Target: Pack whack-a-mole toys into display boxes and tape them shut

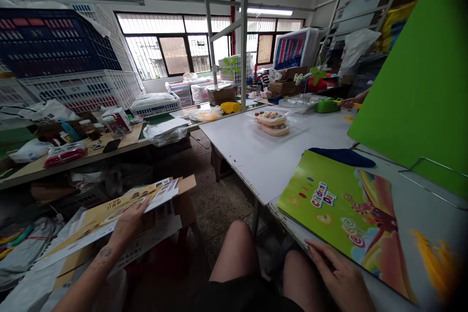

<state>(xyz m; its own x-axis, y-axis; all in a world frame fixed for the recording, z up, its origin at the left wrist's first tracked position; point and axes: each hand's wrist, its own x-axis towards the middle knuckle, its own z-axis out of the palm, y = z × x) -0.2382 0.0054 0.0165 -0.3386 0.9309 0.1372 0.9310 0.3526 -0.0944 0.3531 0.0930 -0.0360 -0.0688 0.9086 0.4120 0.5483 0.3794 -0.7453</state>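
Observation:
My left hand [128,224] reaches down to the left and grips a stack of flat printed cards [109,214] lying on an open cardboard box [185,190] beside my knees. My right hand [338,273] rests with fingers stretched out on the near edge of a large green printed board [351,204] that lies flat on the white table [263,156] at my right. The board shows colourful lollipop pictures and lettering.
Clear trays of small coloured items [272,122] stand mid-table. A tall green panel [420,83] leans at the right. Another person's hand [351,102] works at the far end. Stacked plastic crates [66,58] and a cluttered bench [73,151] fill the left.

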